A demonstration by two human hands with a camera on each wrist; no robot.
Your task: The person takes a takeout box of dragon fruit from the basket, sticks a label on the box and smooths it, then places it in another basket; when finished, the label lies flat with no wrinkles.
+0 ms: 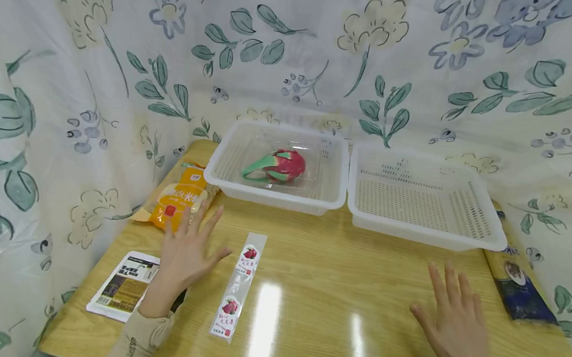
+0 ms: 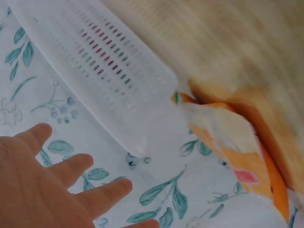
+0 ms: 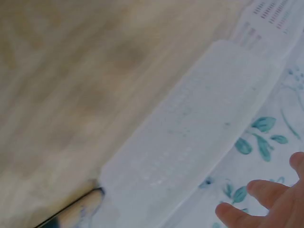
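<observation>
My left hand point(image 1: 187, 254) is spread over the left side of the table, fingers straight and holding nothing. Its fingertips overlap the lower edge of an orange food bag point(image 1: 179, 198) in the head view; whether they touch it I cannot tell. Right of that hand lies a clear strip with dragon fruit stickers point(image 1: 239, 288). My right hand point(image 1: 457, 319), also spread and holding nothing, is at the lower right, below the right white basket point(image 1: 422, 235). A red and green dragon fruit point(image 1: 286, 166) lies in a clear plastic tray point(image 1: 309, 184) inside the left white basket point(image 1: 275, 196).
A white packet with a printed label point(image 1: 125, 286) lies by my left wrist. At the right table edge is a blue and tan packet point(image 1: 521, 284). Floral curtains point(image 1: 320, 52) hang behind the wooden table point(image 1: 320, 276), and the two baskets stand side by side against them.
</observation>
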